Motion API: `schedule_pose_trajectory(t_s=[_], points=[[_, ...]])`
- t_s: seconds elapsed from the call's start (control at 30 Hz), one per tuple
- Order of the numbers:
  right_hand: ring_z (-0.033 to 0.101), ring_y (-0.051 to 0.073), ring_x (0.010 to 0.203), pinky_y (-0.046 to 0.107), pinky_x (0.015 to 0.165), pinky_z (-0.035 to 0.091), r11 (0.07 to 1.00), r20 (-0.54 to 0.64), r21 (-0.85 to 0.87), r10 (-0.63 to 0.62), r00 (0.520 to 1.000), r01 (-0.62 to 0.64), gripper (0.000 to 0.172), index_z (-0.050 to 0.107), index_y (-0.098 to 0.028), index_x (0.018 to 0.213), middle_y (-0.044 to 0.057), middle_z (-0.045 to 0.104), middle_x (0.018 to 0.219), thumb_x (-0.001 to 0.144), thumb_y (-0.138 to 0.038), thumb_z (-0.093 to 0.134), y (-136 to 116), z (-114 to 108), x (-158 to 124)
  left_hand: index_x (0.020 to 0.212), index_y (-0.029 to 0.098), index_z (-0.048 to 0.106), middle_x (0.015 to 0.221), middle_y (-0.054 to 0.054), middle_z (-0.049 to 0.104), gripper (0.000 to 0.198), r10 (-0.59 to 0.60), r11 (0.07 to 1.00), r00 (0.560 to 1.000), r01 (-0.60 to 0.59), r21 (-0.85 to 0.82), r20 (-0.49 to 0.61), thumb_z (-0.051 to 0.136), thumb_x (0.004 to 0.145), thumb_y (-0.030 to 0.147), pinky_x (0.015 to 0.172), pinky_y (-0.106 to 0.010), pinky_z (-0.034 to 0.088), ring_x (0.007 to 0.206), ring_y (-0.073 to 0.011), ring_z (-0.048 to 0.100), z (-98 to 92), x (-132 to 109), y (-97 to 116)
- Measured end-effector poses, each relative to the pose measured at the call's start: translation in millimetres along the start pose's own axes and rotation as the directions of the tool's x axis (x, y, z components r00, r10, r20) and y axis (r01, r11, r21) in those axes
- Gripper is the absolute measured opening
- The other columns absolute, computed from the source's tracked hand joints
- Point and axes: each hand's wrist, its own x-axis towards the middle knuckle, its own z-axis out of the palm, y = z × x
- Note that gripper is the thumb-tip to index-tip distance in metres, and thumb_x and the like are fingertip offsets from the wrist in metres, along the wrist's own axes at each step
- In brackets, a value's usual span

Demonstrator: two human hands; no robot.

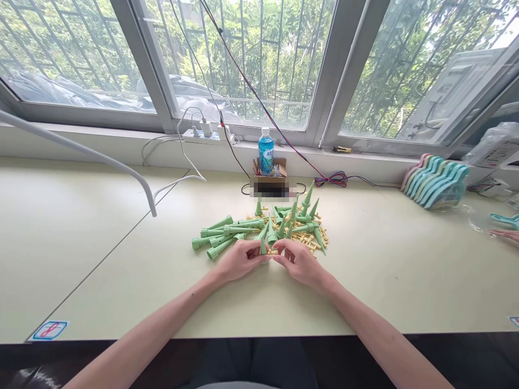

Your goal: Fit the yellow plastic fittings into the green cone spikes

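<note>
My left hand grips a green plastic watering spike, its pointed end upward, close to the table. My right hand pinches a small yellow valve between thumb and fingertips, right against the side of that spike. Whether the valve sits inside the spike I cannot tell. Just beyond my hands lies a pile of similar green spikes, several on their sides and several standing point up. Many small yellow valves are scattered among and to the right of them.
Behind the pile, a blue bottle stands in a small cardboard box. A stack of pastel hangers is at the right, with another person's hand at the edge. A white curved tube crosses the left. Cables run along the window.
</note>
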Motion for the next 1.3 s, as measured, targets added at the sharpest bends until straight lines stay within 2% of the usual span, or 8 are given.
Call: schedule_pose_trajectory(t_s=[0.4,0.67,0.9,1.3], points=[[0.055,0.014,0.064,0.026,0.061,0.045,0.999,0.022,-0.016,-0.031,0.999,0.031,0.01,0.064,-0.019,0.101,0.004,0.068,0.088,0.097,-0.021,0.054,-1.3,0.1,-0.1,0.086,0.015,0.068,0.059,0.007,0.032,0.025,-0.012,1.0,1.0,0.012,-0.019,0.019,0.064,0.091,0.039,0.05,-0.023,0.024,0.054,-0.0091,0.028,-0.9,0.1,1.8],[0.055,0.015,0.065,0.027,0.063,0.042,0.999,0.042,-0.043,-0.007,0.999,0.008,0.018,0.065,-0.019,0.094,0.003,0.067,0.08,0.101,-0.026,0.051,-4.7,0.2,1.5,0.084,0.015,0.067,0.059,0.007,0.032,0.027,-0.022,0.999,0.999,0.023,-0.031,0.025,0.064,0.091,0.04,0.05,-0.023,0.023,0.055,-0.0091,0.028,-0.8,-0.5,1.6],[0.052,0.013,0.057,0.027,0.059,0.043,1.0,0.037,-0.02,0.022,0.999,-0.021,0.014,0.063,-0.019,0.106,0.003,0.068,0.085,0.098,-0.026,0.055,-2.8,-0.3,0.4,0.084,0.015,0.066,0.06,0.007,0.03,0.027,-0.021,0.999,1.0,0.022,-0.041,0.023,0.064,0.091,0.041,0.05,-0.023,0.023,0.055,-0.0092,0.027,-0.6,-0.5,0.3],[0.055,0.015,0.065,0.026,0.063,0.042,0.999,0.058,-0.037,-0.011,0.998,0.013,0.013,0.064,-0.02,0.098,0.003,0.068,0.084,0.1,-0.024,0.052,-3.1,0.3,0.5,0.076,0.015,0.062,0.059,0.006,0.031,0.033,0.008,1.0,1.0,-0.008,-0.014,0.009,0.064,0.09,0.045,0.049,-0.022,0.023,0.054,-0.0094,0.027,-0.4,0.3,1.2]])
